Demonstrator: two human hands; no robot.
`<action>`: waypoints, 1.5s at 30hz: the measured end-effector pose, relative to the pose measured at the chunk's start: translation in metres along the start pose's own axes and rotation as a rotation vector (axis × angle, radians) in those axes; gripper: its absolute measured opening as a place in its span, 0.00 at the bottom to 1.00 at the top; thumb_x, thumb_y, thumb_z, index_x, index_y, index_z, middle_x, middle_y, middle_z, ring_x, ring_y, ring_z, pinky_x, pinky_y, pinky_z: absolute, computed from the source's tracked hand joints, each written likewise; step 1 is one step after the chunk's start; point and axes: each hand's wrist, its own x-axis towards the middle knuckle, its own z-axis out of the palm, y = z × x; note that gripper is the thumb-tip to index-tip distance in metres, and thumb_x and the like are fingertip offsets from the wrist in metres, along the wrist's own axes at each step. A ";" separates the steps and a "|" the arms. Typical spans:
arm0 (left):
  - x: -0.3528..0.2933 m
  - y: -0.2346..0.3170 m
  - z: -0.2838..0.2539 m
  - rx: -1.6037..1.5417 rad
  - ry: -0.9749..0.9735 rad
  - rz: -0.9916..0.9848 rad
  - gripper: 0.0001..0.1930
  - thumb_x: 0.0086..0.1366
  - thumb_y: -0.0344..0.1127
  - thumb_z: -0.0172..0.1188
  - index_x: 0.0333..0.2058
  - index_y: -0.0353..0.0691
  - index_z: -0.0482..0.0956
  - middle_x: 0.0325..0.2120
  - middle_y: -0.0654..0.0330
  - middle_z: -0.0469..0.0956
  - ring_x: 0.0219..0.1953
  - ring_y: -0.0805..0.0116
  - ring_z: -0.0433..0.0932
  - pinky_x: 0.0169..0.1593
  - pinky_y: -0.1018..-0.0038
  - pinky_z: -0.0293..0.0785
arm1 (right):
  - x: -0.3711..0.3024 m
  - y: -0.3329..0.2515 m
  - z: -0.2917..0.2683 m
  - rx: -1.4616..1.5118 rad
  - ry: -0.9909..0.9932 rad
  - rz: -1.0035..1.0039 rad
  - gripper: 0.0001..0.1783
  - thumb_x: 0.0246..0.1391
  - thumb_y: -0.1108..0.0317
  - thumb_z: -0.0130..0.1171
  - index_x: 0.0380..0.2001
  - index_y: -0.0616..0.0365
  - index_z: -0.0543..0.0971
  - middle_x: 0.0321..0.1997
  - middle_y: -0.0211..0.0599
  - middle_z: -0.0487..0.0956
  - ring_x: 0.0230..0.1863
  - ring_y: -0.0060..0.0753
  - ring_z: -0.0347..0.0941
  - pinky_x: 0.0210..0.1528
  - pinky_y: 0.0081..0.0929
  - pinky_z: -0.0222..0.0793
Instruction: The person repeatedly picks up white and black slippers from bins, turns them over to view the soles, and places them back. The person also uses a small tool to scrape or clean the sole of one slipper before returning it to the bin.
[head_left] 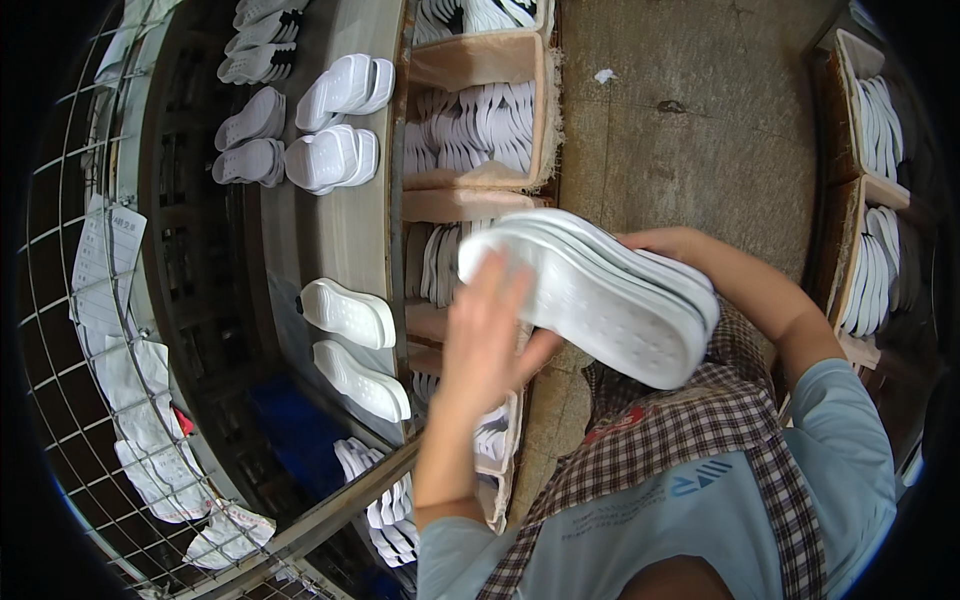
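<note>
A stack of white shoe soles (620,310) is held at a slant in front of my apron. My right hand (662,243) grips the stack along its far edge, with most fingers hidden behind it. At the left end of the stack is my left hand (488,322), its fingers and thumb apart and blurred by motion. Whether it touches the soles is hard to tell. To its left, one white sole (348,313) lies on the bench (350,235), with another white sole (362,380) just nearer to me.
More pale soles (335,158) sit in small stacks farther along the bench. Cloth-lined bins (548,110) full of soles line its right side. Other bins (868,195) stand at the far right, across the brown floor (690,150). Wire mesh (75,300) with papers runs along the left.
</note>
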 end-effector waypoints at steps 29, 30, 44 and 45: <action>-0.205 -0.284 0.201 -1.120 0.899 -1.468 0.41 0.53 0.36 0.61 0.63 0.39 0.49 0.58 0.45 0.58 0.58 0.50 0.61 0.57 0.55 0.64 | 0.239 0.015 -0.155 -1.497 0.419 -0.892 0.13 0.45 0.60 0.61 0.31 0.57 0.74 0.34 0.37 0.73 0.40 0.41 0.69 0.44 0.35 0.65; -0.200 -0.318 0.205 -0.839 0.916 -1.420 0.42 0.53 0.38 0.62 0.62 0.37 0.49 0.58 0.45 0.59 0.58 0.51 0.61 0.57 0.56 0.64 | 0.257 0.012 -0.153 -1.578 0.318 -0.972 0.13 0.43 0.61 0.61 0.30 0.56 0.74 0.34 0.37 0.73 0.40 0.43 0.68 0.44 0.36 0.64; -0.199 -0.626 0.243 0.757 -0.089 -0.912 0.53 0.48 0.48 0.68 0.63 0.37 0.41 0.57 0.41 0.54 0.58 0.45 0.58 0.56 0.55 0.61 | 0.364 0.005 -0.192 -1.642 0.377 -1.668 0.09 0.32 0.63 0.61 0.17 0.53 0.73 0.27 0.27 0.73 0.33 0.32 0.71 0.35 0.30 0.60; -0.203 -0.629 0.252 0.806 -0.271 -1.003 0.57 0.46 0.51 0.69 0.63 0.36 0.38 0.58 0.42 0.53 0.59 0.46 0.58 0.57 0.56 0.60 | 0.359 0.003 -0.192 -1.672 0.373 -1.628 0.09 0.33 0.63 0.60 0.18 0.53 0.72 0.27 0.27 0.74 0.33 0.31 0.72 0.34 0.30 0.60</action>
